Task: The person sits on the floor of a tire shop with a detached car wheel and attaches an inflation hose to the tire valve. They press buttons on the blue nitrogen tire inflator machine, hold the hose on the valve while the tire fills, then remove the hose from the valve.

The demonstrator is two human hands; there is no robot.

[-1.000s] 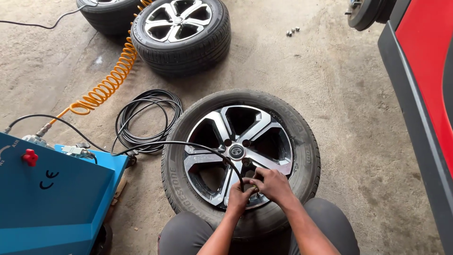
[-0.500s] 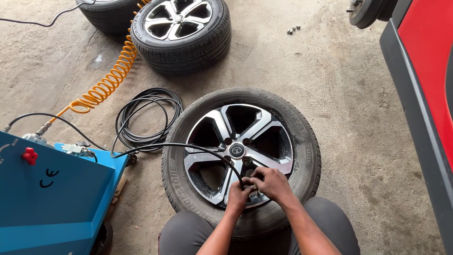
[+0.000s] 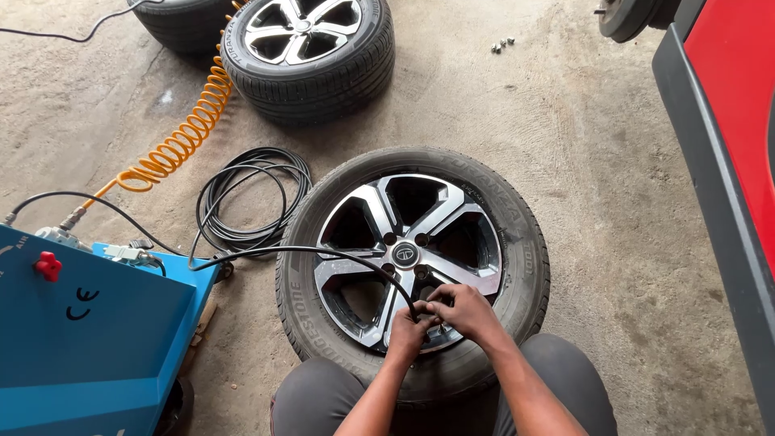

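A car wheel (image 3: pixel 413 266) with a silver and black alloy rim lies flat on the concrete floor in front of my knees. A black air hose (image 3: pixel 323 253) arcs over the rim from the blue machine (image 3: pixel 89 339) at the left. My left hand (image 3: pixel 408 331) is closed on the end of that hose at the near edge of the rim. My right hand (image 3: pixel 464 311) sits right beside it, fingers curled around the same hose end, pressed against the rim. The fitting under my fingers is hidden.
A second wheel (image 3: pixel 311 48) lies at the top, another tyre (image 3: pixel 182 20) behind it. An orange coiled hose (image 3: pixel 182 141) and a black hose coil (image 3: pixel 250 194) lie left of the wheel. A red car body (image 3: pixel 726 121) fills the right edge. Small lug nuts (image 3: pixel 502 44) lie on the floor.
Both hands stay on the hose end at the rim with only small finger shifts. The view has barely moved.
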